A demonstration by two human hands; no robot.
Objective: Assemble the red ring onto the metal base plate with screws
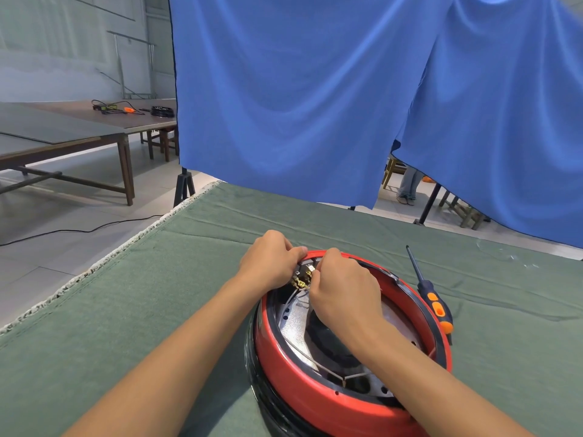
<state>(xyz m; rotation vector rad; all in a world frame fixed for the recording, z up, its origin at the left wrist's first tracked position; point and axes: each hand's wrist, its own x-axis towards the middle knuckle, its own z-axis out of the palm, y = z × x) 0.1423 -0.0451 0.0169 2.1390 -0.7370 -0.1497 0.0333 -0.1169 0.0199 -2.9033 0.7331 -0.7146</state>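
Both hands, left (268, 260) and right (344, 285), pinch small fittings at the glossy red plastic ring's (315, 395) far rim; seat it squarely on the dimpled metal base plate (295, 323) before screwing.

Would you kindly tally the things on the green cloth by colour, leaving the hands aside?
Red: 1, the red ring
Silver: 1, the metal base plate inside it
Black: 1, the black rim under the ring
Orange and black: 1, the screwdriver
Total: 4
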